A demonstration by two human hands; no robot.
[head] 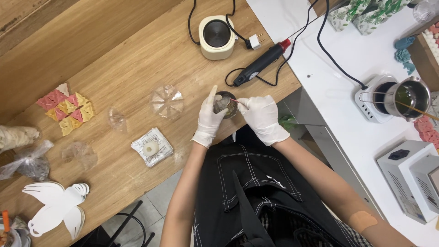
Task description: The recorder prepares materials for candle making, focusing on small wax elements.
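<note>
The person's gloved left hand (208, 120) has its grip clamped around a small dark round bowl (226, 104), held above the near edge of the wooden tabletop (137, 68). The gloved right hand (262, 118), just right of the bowl, has its grip pinched together on a thin pink stick (237, 100), whose tip reaches into the bowl. A black glue gun (260, 64) lies just beyond, and a small round hot plate (216, 31) sits farther off.

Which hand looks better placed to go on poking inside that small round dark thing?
Probably the right hand: it pinches the thin stick whose tip already touches the small round object, while the left hand grips that object.
</note>
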